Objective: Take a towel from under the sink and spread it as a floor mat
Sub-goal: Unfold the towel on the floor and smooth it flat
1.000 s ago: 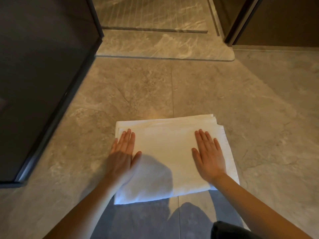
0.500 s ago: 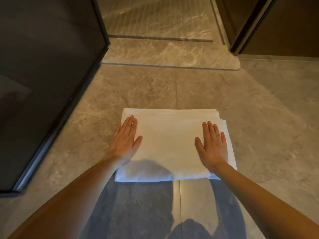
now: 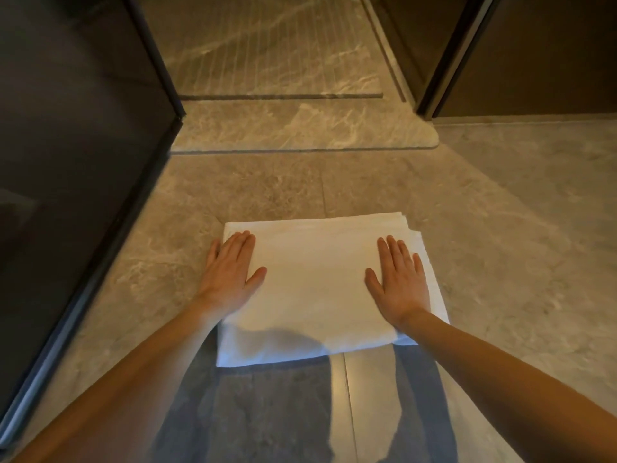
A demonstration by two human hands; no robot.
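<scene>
A white towel (image 3: 317, 282), folded into a thick rectangle, lies flat on the grey marble floor (image 3: 500, 262) in the middle of the view. My left hand (image 3: 230, 270) presses on its left edge with straight fingers, partly on the floor. My right hand (image 3: 399, 280) lies flat on the towel's right side, fingers straight and pointing away from me. Several layers show at the towel's far right corner.
A dark glass panel with a black frame (image 3: 83, 195) runs along the left. Ahead, a raised marble threshold (image 3: 300, 128) leads into a shower area with a grooved floor. A dark door frame (image 3: 444, 61) stands at the upper right.
Both hands have stayed flat on the towel and slid slightly toward its far edge. The towel sits a little farther from me than a second ago.
</scene>
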